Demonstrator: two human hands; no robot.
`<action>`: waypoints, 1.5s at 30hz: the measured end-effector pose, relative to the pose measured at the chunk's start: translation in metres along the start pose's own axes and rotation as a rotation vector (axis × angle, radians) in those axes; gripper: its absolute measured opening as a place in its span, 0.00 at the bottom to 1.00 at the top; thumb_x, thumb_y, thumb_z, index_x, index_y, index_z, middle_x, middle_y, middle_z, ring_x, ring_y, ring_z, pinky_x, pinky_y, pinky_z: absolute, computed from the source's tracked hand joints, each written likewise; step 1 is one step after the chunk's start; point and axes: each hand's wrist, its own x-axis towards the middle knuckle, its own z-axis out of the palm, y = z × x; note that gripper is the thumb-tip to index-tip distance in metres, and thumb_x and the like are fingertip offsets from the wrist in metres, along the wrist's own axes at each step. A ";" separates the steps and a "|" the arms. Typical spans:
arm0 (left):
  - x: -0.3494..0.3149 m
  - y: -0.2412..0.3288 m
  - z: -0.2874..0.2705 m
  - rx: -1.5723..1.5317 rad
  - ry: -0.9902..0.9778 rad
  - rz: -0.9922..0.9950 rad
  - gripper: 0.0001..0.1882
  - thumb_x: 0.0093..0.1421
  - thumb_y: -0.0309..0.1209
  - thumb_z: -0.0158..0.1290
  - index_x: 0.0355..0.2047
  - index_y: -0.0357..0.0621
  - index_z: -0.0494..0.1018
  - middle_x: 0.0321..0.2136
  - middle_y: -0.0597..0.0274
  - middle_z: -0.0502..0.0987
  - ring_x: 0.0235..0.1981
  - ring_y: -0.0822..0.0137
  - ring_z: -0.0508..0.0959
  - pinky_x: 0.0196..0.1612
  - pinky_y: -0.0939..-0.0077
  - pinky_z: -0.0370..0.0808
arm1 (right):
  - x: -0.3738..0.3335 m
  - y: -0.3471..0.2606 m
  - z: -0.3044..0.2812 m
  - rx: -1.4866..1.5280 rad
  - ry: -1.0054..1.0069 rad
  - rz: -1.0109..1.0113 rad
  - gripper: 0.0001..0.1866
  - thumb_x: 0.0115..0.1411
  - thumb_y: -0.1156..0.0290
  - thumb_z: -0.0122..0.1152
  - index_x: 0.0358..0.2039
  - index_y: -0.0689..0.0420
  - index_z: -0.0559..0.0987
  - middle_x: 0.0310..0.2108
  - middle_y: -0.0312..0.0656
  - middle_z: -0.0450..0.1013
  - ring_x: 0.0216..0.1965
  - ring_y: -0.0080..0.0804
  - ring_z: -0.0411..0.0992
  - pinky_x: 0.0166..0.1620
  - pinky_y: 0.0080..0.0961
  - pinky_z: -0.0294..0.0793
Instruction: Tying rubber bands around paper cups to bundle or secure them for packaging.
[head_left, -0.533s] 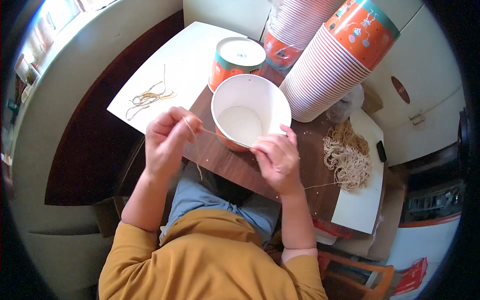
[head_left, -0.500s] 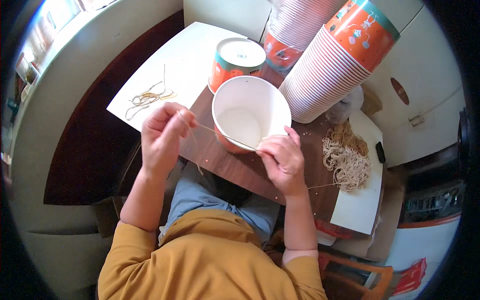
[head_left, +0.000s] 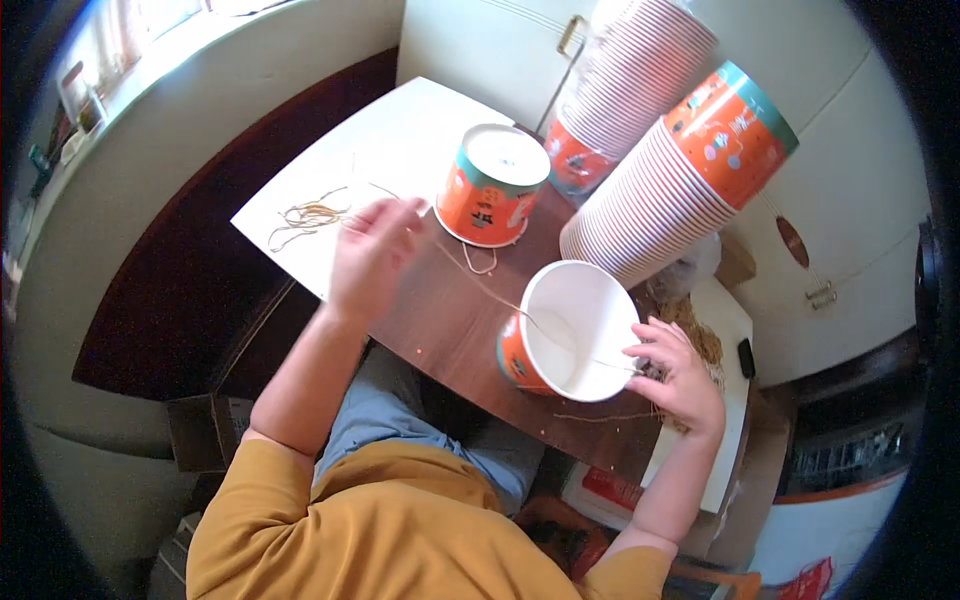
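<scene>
The right hand [head_left: 680, 378], loosely spread, meets the rim of the tub [head_left: 590, 310]; blur obscures whether the left hand [head_left: 372, 262] pinches anything. The cord [head_left: 497, 296] likely needs gentle, even tension.

I see my bare left hand [head_left: 370, 265] raised and blurred, its fingers [head_left: 395, 222] bunched and angled to the right, too smeared for me to read the grip. The bare left forearm [head_left: 312, 375] slants inward and up from a mustard-yellow cloth sleeve [head_left: 248, 505]. Opposite, the bare right forearm [head_left: 677, 490] leans up and outward, wrist [head_left: 706, 430] bent so my bare right hand [head_left: 688, 383] points left, fingers lightly curled and fanned, thumb [head_left: 652, 390] parted below them.
</scene>
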 end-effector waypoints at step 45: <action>-0.007 -0.059 0.065 0.862 -0.602 0.150 0.11 0.57 0.23 0.56 0.41 0.37 0.78 0.31 0.57 0.78 0.30 0.71 0.77 0.34 0.77 0.73 | 0.101 -0.029 0.072 0.610 0.054 0.242 0.06 0.57 0.73 0.61 0.30 0.63 0.81 0.23 0.32 0.74 0.24 0.15 0.68 0.29 0.17 0.69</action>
